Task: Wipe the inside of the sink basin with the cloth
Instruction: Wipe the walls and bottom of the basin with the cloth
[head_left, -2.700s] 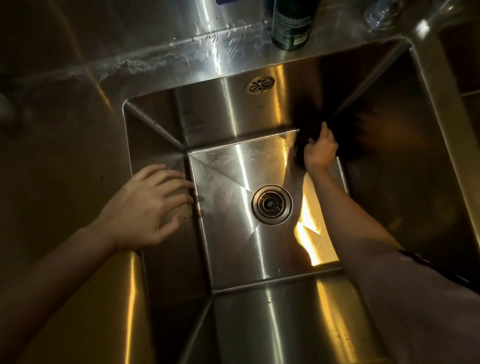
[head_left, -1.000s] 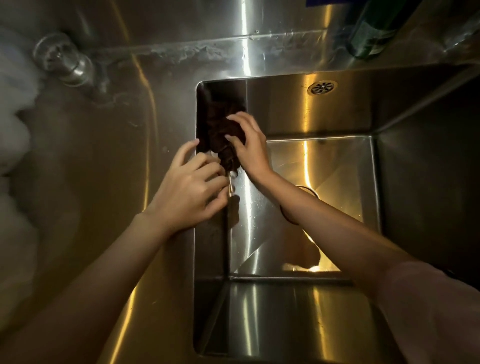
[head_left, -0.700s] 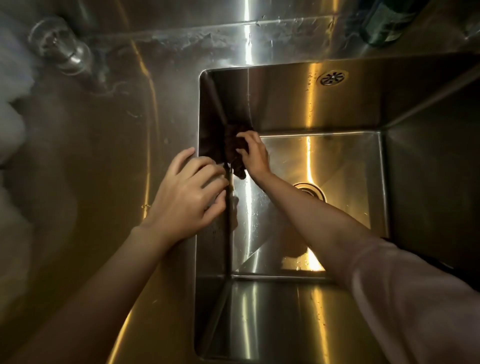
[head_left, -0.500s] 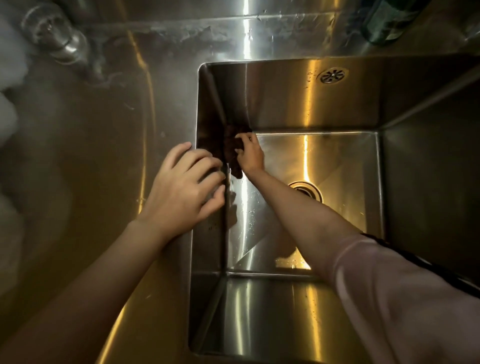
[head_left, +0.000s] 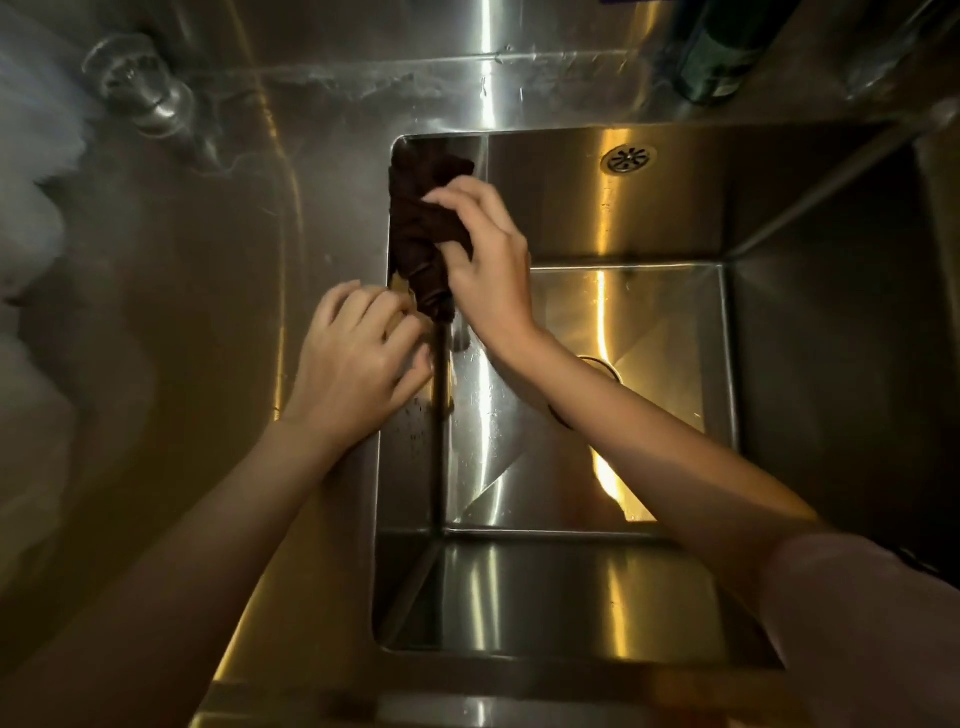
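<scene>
Right hand (head_left: 485, 270) presses dark cloth (head_left: 421, 228) against sink (head_left: 571, 592) wall — left hand (head_left: 358, 358) on rim.

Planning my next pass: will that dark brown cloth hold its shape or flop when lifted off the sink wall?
Probably floppy: the dark brown cloth bunches into folds under the right hand, its tail drooping. It's likely wet, so heavier, judging by droplets on the stainless steel sink basin.

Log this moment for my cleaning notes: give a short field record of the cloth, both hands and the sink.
cloth: dark cloth, bunched against the sink's far-left inner corner
right hand: right hand grips the cloth
left hand: left hand rests on the sink's left rim, fingers curled, holding nothing
sink: steel sink
drain: drain partly hidden by the right forearm
</scene>
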